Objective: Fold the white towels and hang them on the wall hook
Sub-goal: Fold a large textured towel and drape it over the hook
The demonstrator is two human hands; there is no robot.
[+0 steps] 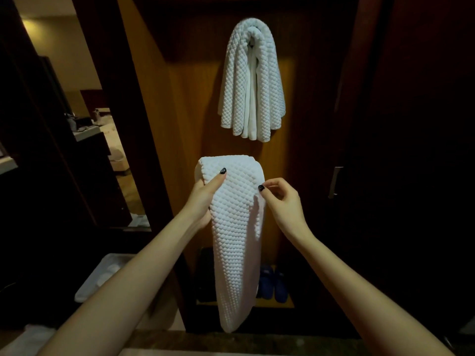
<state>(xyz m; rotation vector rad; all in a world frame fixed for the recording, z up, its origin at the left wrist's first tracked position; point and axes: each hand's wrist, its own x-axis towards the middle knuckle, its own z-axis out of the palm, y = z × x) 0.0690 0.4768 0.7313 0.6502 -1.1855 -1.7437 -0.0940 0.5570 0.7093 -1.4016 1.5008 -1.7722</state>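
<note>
waffle-textured white towel (236, 227), folded into a long narrow strip, hangs over the left hand (205, 199), gripped between thumb and fingers. right hand (282, 201) pinches the strip's right edge between thumb and fingertip. above, a quilted hung towel (252, 80) drapes doubled near the top edge of the wood panel (185, 124). low cubby (290, 303) holds blue slippers (275, 283).

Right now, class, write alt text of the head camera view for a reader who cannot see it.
A person holds up a folded white waffle-weave towel: the left hand grips its upper left edge, the right hand pinches its right edge. Above, other white waffle-weave towels hang draped against an orange-brown wooden wall panel; blue slippers sit low behind.
</note>
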